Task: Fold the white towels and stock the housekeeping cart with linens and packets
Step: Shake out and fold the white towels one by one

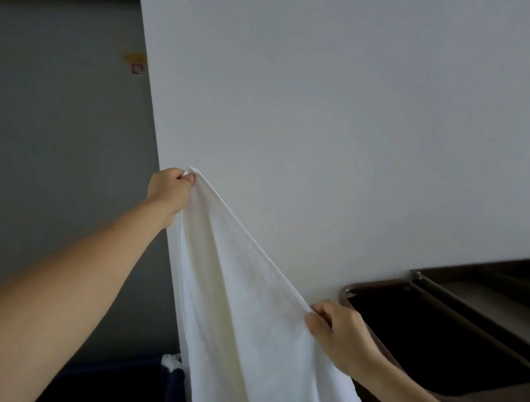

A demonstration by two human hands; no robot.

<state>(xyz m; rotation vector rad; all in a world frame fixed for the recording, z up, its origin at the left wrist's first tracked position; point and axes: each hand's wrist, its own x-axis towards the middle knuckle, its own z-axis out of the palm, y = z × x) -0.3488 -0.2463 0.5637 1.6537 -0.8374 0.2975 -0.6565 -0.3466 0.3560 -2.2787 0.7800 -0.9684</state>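
Observation:
A white towel hangs in front of me, held up in the air by its top edge. My left hand pinches one corner high up, arm stretched forward. My right hand pinches the same edge lower and to the right, so the edge slopes down between the two hands. The rest of the towel drops out of the bottom of the view. The housekeeping cart stands at the lower right, its dark open bin just behind my right hand.
A pale wall fills most of the view, with a grey recessed wall on the left. A dark blue bag or hamper with a bit of white cloth on its rim sits at the bottom left.

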